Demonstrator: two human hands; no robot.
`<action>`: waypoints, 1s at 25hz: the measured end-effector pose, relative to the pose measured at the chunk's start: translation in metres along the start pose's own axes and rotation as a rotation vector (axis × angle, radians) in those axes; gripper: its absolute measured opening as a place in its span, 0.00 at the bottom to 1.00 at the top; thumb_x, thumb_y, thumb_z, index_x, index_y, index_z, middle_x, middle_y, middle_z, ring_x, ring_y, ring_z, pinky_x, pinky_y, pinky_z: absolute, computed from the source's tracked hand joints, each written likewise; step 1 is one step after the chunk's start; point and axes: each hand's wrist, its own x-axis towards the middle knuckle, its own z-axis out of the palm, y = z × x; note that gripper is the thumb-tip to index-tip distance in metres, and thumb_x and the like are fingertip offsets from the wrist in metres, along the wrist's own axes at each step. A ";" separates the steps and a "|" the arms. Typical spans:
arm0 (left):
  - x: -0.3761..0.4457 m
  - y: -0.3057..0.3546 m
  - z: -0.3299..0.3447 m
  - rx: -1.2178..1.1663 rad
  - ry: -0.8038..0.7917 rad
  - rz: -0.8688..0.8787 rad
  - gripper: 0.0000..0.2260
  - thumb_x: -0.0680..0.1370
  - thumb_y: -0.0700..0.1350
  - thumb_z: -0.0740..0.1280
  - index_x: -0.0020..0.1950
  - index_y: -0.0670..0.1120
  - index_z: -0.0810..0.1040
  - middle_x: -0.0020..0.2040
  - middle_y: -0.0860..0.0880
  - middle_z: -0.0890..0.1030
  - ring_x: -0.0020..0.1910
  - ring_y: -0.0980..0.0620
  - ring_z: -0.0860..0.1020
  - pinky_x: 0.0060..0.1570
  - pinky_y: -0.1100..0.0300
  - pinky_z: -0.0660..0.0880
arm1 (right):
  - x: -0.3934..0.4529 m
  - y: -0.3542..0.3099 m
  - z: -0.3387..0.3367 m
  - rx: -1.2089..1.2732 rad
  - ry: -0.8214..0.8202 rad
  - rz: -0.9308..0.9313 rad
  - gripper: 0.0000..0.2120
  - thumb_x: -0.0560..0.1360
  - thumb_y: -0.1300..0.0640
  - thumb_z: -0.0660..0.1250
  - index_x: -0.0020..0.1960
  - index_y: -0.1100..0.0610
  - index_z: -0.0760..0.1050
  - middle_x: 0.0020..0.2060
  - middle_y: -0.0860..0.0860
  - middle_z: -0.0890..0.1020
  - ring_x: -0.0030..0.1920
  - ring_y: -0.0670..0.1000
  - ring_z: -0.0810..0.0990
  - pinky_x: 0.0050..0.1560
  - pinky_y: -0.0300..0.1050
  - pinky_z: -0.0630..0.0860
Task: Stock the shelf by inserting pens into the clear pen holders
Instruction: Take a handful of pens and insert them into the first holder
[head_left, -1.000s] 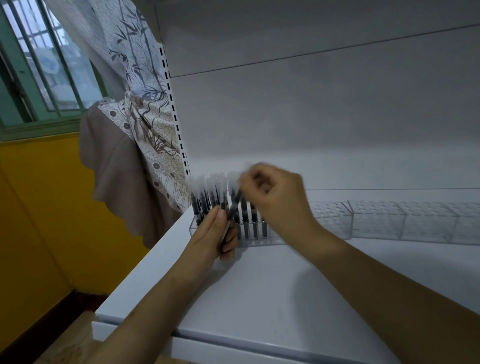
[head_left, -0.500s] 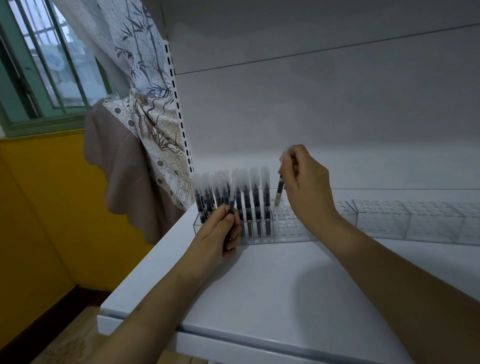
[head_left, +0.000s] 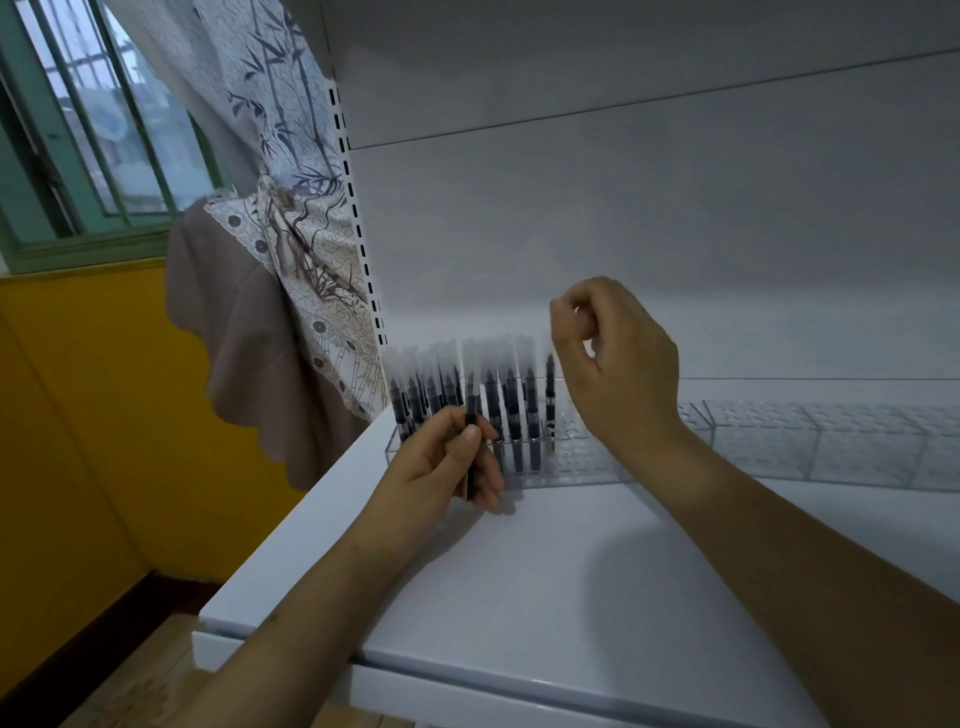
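Observation:
A clear pen holder (head_left: 582, 465) stands at the left end of the white shelf (head_left: 519, 582). Its left part holds several black pens with frosted caps (head_left: 511, 410). My left hand (head_left: 441, 467) grips one spare pen (head_left: 471, 410) upright, just in front of the holder. My right hand (head_left: 615, 364) hovers over the holder's middle. Its thumb and forefinger pinch the cap of a pen (head_left: 550, 400) that stands in a slot at the right end of the filled rows.
More clear holders (head_left: 831, 447), with no pens in them, continue to the right along the shelf. A slotted upright (head_left: 358, 234) and a patterned curtain (head_left: 291, 234) border the shelf's left side. Beyond it are a yellow wall (head_left: 78, 415) and a window.
My right hand took a pen from my left hand, carried it rightward and lowered it into a slot. My left hand stayed in front of the holder with one pen.

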 end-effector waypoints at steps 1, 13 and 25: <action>0.000 0.000 0.000 -0.008 -0.006 0.004 0.10 0.81 0.44 0.57 0.52 0.39 0.72 0.35 0.43 0.81 0.31 0.47 0.80 0.33 0.60 0.76 | -0.002 -0.009 -0.002 0.053 0.000 -0.101 0.18 0.81 0.43 0.54 0.43 0.53 0.75 0.35 0.46 0.76 0.31 0.46 0.72 0.31 0.40 0.68; -0.002 -0.007 0.001 0.318 0.060 0.170 0.10 0.81 0.48 0.62 0.52 0.46 0.81 0.45 0.48 0.81 0.40 0.47 0.82 0.39 0.55 0.79 | 0.003 -0.023 -0.007 0.457 0.151 0.141 0.12 0.83 0.55 0.60 0.44 0.60 0.71 0.30 0.47 0.75 0.30 0.43 0.77 0.30 0.37 0.74; -0.003 -0.010 0.012 0.951 0.098 0.267 0.19 0.77 0.44 0.59 0.65 0.51 0.79 0.58 0.60 0.73 0.46 0.60 0.77 0.42 0.66 0.74 | -0.002 0.017 0.006 0.099 -0.168 0.045 0.13 0.84 0.48 0.53 0.48 0.55 0.68 0.31 0.49 0.75 0.31 0.50 0.74 0.32 0.52 0.73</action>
